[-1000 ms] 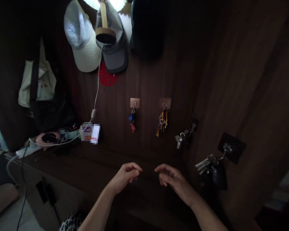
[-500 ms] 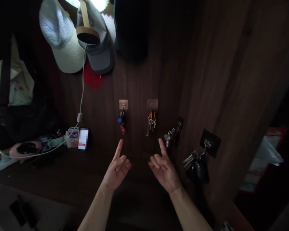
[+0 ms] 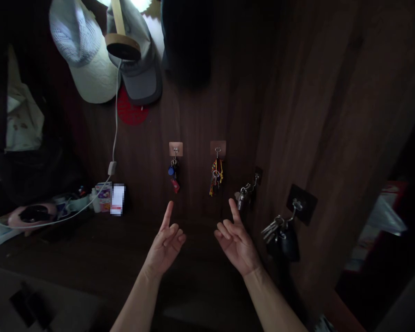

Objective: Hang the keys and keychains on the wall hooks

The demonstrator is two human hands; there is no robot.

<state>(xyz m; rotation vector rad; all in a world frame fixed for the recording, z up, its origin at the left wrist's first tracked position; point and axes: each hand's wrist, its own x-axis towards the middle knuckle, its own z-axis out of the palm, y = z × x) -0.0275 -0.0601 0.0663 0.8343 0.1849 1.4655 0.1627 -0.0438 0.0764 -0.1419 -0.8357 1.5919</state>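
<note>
Looks like a home, tho. the exact room can't be told: dark wood-grain panels (image 3: 332, 92) form a back & side wall, w/ bunches of keys (image 3: 270, 229) hanging from stick-on hooks (image 3: 175, 149). Caps (image 3: 95, 78) sit higher up nr. a round red decoration (image 3: 132, 113), & a cream tote (image 3: 24, 127) is at far L by a blk. bag (image 3: 27, 170). Personal bits, incl. a sm. white btl. (image 3: 96, 201) & pkg. boxes (image 3: 104, 198), share the tabletop (image 3: 72, 256) w/ a white cord (image 3: 115, 129).
</note>
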